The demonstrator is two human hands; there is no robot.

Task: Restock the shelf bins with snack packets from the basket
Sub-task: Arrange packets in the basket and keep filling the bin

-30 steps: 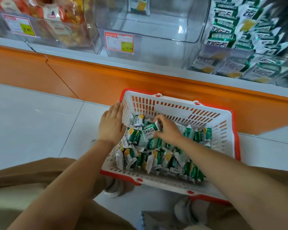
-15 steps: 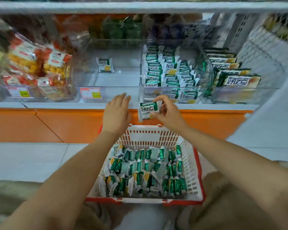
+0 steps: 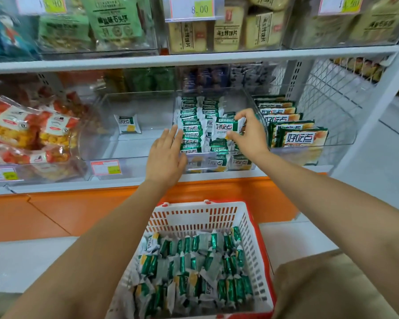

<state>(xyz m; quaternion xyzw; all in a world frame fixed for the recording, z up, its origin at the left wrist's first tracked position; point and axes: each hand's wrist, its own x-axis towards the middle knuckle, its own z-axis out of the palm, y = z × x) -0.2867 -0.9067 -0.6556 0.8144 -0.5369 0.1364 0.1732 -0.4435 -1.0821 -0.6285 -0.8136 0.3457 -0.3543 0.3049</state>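
Nearest, a white basket point(image 3: 194, 217) with a red rim is sitting on the pale floor point(image 3: 21, 261) between the person's tan-clad knees point(image 3: 320, 284), and a heap of small green-and-white snack packets point(image 3: 194, 272) is lying loose across its bottom. Just beyond it, the orange base panel point(image 3: 78, 210) is running under the lower shelf. Both bare forearms are reaching over the basket toward that shelf. The left grip point(image 3: 165, 155) is holding nothing: its fingers are lying straight and close together, reaching past the front rim of the middle clear bin point(image 3: 200, 153), with the fingertips at the left row of stacked packets point(image 3: 191, 125); whether they are touching cannot be told. The right grip point(image 3: 251, 137) is pinching one snack packet point(image 3: 226, 128) between thumb and curled fingers, holding it upright, printed face toward the camera, over the right half of that same bin. In the clear bin to the left point(image 3: 148, 143), a single packet point(image 3: 127, 123) is standing alone toward the back, and a price tag point(image 3: 105, 167) is showing on its front. Farther left, orange-and-red bags point(image 3: 32, 130) are piling up. To the right, larger green-and-yellow packs point(image 3: 297, 134) are standing in a row. Farthest, the upper shelf point(image 3: 194, 57) is carrying bins of green and beige bags, with a label reading 8.00 point(image 3: 194, 8).
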